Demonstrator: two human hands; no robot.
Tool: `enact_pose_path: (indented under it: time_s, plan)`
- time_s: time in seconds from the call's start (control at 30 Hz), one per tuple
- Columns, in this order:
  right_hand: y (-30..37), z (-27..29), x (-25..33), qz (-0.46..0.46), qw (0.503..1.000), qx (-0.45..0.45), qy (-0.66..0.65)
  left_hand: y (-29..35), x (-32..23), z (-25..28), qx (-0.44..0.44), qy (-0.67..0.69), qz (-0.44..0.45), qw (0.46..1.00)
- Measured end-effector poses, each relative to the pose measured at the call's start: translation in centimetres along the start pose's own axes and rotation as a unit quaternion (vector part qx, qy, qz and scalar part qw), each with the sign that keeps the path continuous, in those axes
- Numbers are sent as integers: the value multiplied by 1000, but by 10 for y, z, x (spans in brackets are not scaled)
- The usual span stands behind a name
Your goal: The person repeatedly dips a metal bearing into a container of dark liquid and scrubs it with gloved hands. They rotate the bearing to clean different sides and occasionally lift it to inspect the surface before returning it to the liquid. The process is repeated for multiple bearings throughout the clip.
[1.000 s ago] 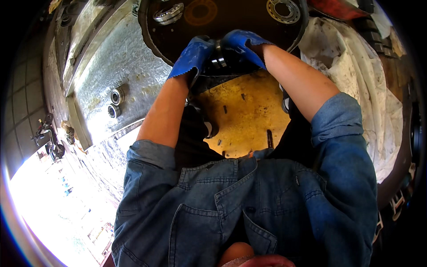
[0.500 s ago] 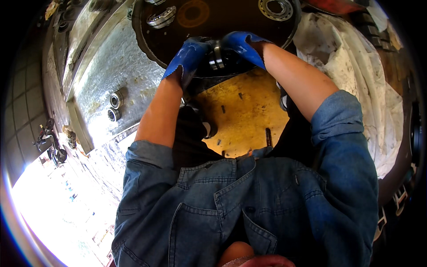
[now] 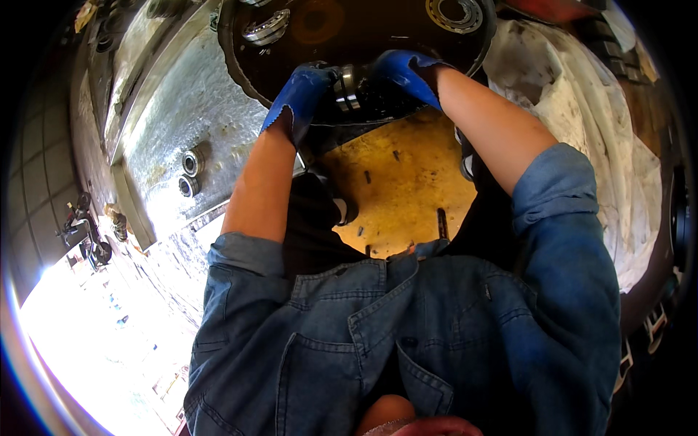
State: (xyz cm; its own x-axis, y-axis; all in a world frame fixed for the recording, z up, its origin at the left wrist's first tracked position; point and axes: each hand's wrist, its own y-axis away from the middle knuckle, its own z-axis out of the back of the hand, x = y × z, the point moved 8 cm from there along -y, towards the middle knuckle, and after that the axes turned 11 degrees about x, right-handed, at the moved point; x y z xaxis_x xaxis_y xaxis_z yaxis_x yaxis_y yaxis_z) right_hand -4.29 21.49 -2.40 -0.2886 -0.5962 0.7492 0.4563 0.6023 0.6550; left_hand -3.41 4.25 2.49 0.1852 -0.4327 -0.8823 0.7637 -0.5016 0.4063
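Both of my hands wear blue gloves and reach over a wide round basin (image 3: 241,86) of dark liquid. A shiny metal bearing (image 3: 347,89) sits upright between them, close to the basin's near edge. My left hand (image 3: 308,86) is closed on the bearing's left side, its fingertips lost in shadow. To the right, my right hand (image 3: 404,71) is slightly apart from the bearing. Its fingers point down toward the liquid and are hidden in the dark.
Farther back in the basin lie a tilted bearing (image 3: 266,27) and a flat bearing ring (image 3: 454,13). Two small bearings (image 3: 190,174) rest on the metal sheet (image 3: 211,109) at left. Stained white cloth (image 3: 582,145) drapes at right. Below the basin is a yellow surface (image 3: 400,178) with dark bits.
The bearing has shifted slightly left along with my left hand. My right hand has moved a little right, widening the gap between it and the bearing.
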Motion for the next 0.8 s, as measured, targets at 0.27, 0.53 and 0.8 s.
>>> enact_pose_path:
  time_s: [0.27,0.53,0.8]
  plan:
    - [17,-9,28,53,993,39,-95,17,-1,-7,-47,169,143,974]
    - [5,-15,12,11,991,25,-129,19,-10,-8,-57,176,166,969]
    - [18,-16,32,29,996,-10,87,6,-24,-11,-4,-539,-149,829]
